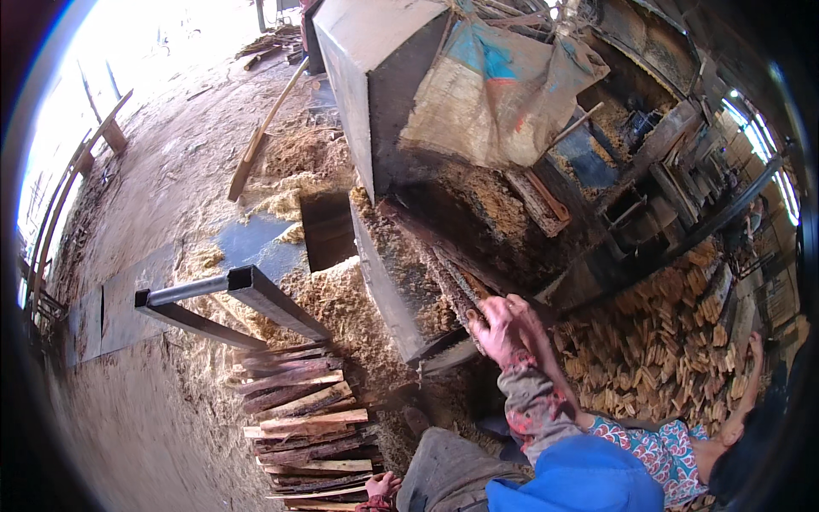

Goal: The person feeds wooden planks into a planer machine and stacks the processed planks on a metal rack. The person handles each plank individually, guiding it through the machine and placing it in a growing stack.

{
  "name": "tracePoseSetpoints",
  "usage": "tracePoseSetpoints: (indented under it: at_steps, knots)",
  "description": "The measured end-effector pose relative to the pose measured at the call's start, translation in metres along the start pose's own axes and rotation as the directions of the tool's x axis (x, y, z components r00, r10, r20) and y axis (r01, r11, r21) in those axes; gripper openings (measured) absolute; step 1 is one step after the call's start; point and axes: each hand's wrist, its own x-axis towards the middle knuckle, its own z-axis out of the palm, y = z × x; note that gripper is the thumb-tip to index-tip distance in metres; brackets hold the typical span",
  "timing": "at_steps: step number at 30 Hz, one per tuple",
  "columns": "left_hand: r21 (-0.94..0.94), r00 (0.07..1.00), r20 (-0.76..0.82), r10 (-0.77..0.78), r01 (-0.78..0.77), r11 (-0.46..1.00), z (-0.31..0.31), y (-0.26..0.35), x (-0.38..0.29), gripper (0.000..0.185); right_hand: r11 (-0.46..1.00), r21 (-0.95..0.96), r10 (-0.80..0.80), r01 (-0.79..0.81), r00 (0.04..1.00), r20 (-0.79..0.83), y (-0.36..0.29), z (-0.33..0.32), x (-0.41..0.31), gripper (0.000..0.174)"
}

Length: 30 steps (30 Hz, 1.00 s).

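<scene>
My right hand point(499, 329), in a grey and red sleeve, is closed around the near end of narrow bark-edged wood strips point(448, 278) that lie against the sawdust-covered metal housing. A co-worker's bare forearm point(550, 365) reaches in right beside it, and that person's hand is partly hidden behind mine. Low in the view, my left hand point(382, 485) is at the right ends of a row of split wood pieces point(313, 422); whether it grips one is not clear.
A steel frame of square tube point(281, 301) stands behind the row of wood. Beyond it is a square opening point(327, 230) in the sawdust. A worn sack point(492, 96) hangs over the large metal housing point(345, 83). Stacked wood pieces point(652, 339) and the co-worker point(665, 454) are at the right.
</scene>
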Motion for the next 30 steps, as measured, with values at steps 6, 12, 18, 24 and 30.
tracePoseSetpoints:
  at_steps: [6,12,18,24,30]
  knots:
    - [-0.024,0.981,0.192,0.02,-0.016,1.0,0.025,0.038,0.002,0.018,0.963,-0.194,0.174,-0.189,0.98,-0.091,0.096,0.018,0.053,0.047]
    - [-0.001,0.998,0.06,-0.005,0.005,1.0,0.043,0.049,-0.014,0.017,0.906,-0.245,0.402,-0.344,0.881,0.251,0.126,0.033,0.052,0.059]
    - [0.025,0.999,0.016,-0.04,0.04,0.999,0.044,0.033,-0.006,0.025,0.945,-0.194,0.308,-0.263,0.914,0.262,0.119,0.016,0.054,0.062]
    - [0.043,0.999,0.002,-0.046,0.046,0.998,0.068,0.046,-0.015,0.031,0.951,-0.115,0.302,-0.286,0.938,0.172,0.091,0.016,0.035,0.06]
    - [0.081,0.99,0.13,0.053,-0.064,0.995,0.096,0.072,-0.012,0.033,0.954,0.003,0.298,-0.298,0.953,0.064,0.105,0.041,0.006,0.053]
